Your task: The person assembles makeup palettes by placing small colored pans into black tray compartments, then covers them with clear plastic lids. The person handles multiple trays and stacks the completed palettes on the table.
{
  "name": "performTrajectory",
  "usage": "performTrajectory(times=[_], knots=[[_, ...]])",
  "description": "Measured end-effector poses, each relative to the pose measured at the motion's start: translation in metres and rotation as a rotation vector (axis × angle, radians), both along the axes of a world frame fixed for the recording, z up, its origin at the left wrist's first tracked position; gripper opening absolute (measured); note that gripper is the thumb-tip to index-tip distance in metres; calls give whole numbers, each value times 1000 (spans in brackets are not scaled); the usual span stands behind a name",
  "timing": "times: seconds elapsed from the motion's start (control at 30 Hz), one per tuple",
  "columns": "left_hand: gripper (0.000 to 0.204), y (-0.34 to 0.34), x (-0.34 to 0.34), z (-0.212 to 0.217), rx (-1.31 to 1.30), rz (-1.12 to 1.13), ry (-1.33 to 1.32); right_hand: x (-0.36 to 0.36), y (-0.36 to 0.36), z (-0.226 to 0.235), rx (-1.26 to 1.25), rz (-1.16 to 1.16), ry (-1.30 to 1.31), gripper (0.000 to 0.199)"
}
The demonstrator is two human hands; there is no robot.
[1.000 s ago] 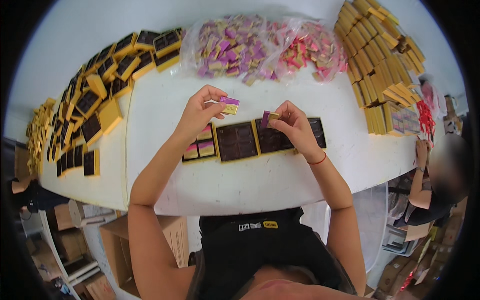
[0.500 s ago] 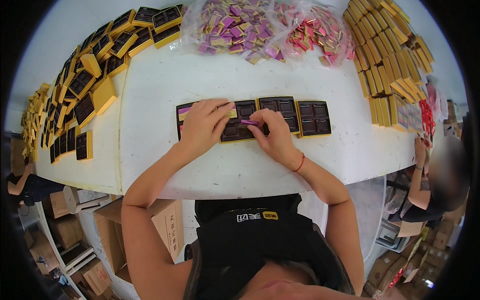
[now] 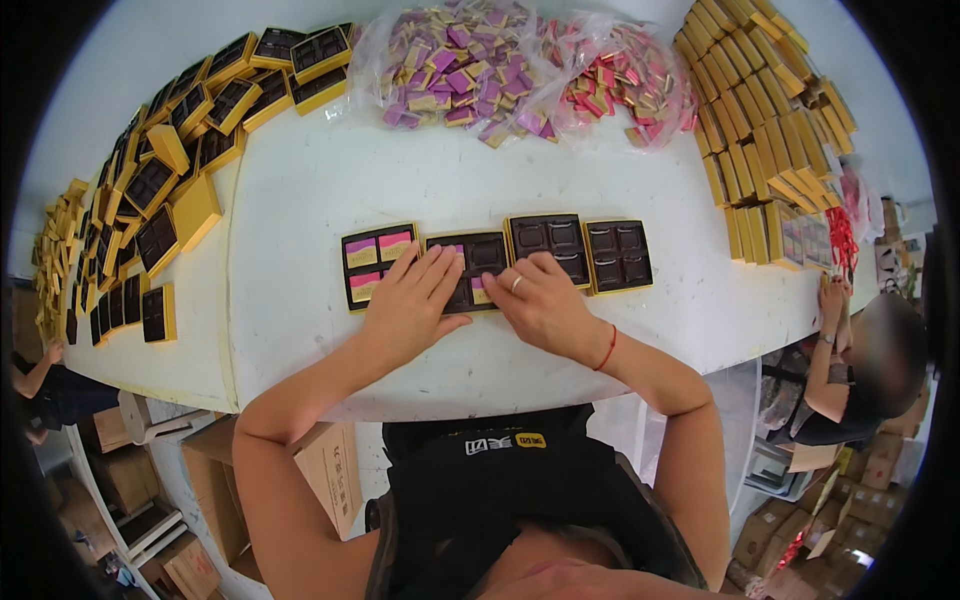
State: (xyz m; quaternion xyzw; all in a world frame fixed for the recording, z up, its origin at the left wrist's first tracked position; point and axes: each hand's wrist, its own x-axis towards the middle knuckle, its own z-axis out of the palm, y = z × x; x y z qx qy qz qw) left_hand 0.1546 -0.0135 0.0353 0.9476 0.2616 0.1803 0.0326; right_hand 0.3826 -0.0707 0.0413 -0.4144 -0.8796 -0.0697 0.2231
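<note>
Four-compartment boxes with gold rims and dark brown trays stand side by side in front of me. The leftmost box holds purple and pink squares with gold. My left hand lies flat, fingers stretched, over the right part of that box and the left part of the second box, where a purple edge shows by the fingertips. At the second box's lower right compartment, my right hand has curled fingers on a small purple-and-gold wrapped square. The third box and fourth box have bare trays.
Clear bags of purple squares and pink squares lie at the back. Open gold boxes are heaped at left; gold boxes are stacked at right. A co-worker's hands are at the right table edge.
The purple-and-gold square, pinched above the second box before, is now down in its lower right compartment under my right fingers. My left hand has shifted slightly, uncovering more of the leftmost box.
</note>
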Motion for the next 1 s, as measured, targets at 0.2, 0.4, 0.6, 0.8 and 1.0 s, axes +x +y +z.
performTrajectory(times=[0.2, 0.4, 0.6, 0.8, 1.0], knots=[[33, 91, 27, 18, -194, 118, -338, 6, 74, 28, -91, 79, 217, 14], [21, 209, 100, -9, -209, 328, -123, 28, 247, 1, -231, -268, 318, 27], [20, 200, 61, -10, -262, 238, -149, 30, 286, -20, -159, -456, 297, 34], [19, 181, 59, -2, -352, 270, -336, 46, 282, -22, -80, -366, 704, 29], [27, 151, 58, 27, -1066, 103, -801, 56, 149, 49, -821, -99, 1440, 26]])
